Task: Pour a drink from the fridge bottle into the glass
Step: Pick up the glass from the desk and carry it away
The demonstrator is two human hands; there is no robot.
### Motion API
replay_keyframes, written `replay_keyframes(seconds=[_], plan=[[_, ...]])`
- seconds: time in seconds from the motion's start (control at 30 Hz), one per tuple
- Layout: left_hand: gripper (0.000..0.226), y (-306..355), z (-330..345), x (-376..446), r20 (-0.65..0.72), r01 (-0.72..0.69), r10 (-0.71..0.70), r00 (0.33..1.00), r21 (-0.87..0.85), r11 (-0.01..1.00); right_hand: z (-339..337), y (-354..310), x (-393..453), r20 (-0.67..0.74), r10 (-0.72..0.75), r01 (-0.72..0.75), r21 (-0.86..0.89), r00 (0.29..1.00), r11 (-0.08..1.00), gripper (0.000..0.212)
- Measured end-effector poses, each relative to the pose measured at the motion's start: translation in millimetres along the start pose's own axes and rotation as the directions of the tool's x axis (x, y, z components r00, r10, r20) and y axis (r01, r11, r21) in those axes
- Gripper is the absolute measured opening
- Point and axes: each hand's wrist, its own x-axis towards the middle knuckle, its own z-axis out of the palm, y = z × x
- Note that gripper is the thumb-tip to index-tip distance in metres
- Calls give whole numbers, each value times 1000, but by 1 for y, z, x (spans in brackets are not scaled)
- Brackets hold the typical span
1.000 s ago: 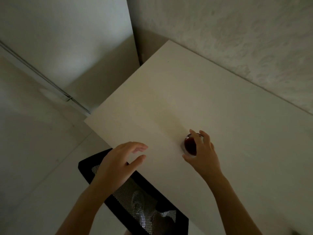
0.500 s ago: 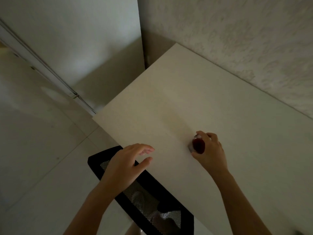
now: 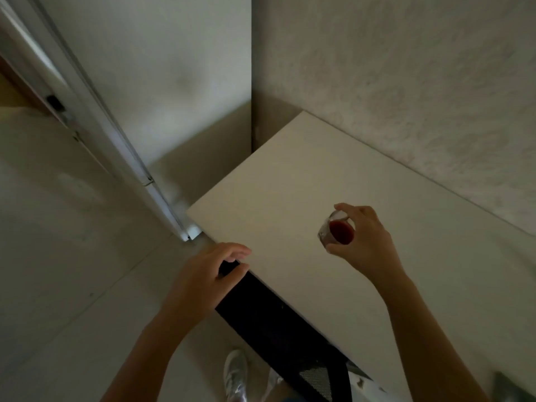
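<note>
The right hand (image 3: 367, 242) is gripping a clear glass (image 3: 336, 231) of dark red drink above the table (image 3: 290, 198); the left hand (image 3: 203, 277), fingers loosely curled and empty, is hovering at the table's edge.

— Where does the single view sit?
— On the person's head, facing forward and steeply down over the pale flat rectangular surface (image 3: 304, 216), near enough that both forearms enter from the bottom edge.
— Any second view?
— None.

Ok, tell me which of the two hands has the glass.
The right hand: its fingers wrap the glass of dark red drink above the white table. The left hand is empty, fingers loosely curled near the table's edge.
</note>
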Motion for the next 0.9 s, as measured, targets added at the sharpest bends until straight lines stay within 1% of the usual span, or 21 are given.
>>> replay_keyframes(seconds=[0.07, 0.17, 0.27, 0.33, 0.5, 0.63, 0.73, 0.83, 0.9], plan=[[18, -2, -14, -16, -48, 32, -32, 998, 6, 999, -2, -20, -7, 18, -46, 46, 9, 999, 999, 71], [22, -6, -35, -46, -174, 92, -90, 981, 5, 996, 2, -51, -16, 48, -142, 141, 16, 989, 990, 71], [25, -13, -46, -84, -302, 165, -170, 938, -45, 985, 15, -81, -26, 111, -274, 273, 20, 955, 962, 75], [22, -18, -52, -113, -366, 188, -192, 911, -45, 981, 24, -103, -35, 164, -345, 343, 40, 924, 939, 75], [22, -35, -65, -181, -462, 255, -233, 856, -14, 967, 52, -156, -63, 252, -496, 492, 83, 831, 867, 77], [22, -53, -82, -223, -508, 309, -281, 814, -29, 951, 75, -195, -84, 306, -569, 568, 104, 763, 817, 75], [19, -73, -102, -251, -578, 350, -329, 747, -79, 933, 98, -234, -99, 345, -624, 627, 118, 701, 770, 74], [18, -97, -125, -272, -617, 369, -334, 712, -76, 926, 121, -275, -111, 377, -663, 671, 133, 646, 729, 71], [18, -118, -145, -290, -642, 391, -360, 676, -101, 915, 139, -309, -120, 396, -687, 698, 143, 609, 702, 71]])
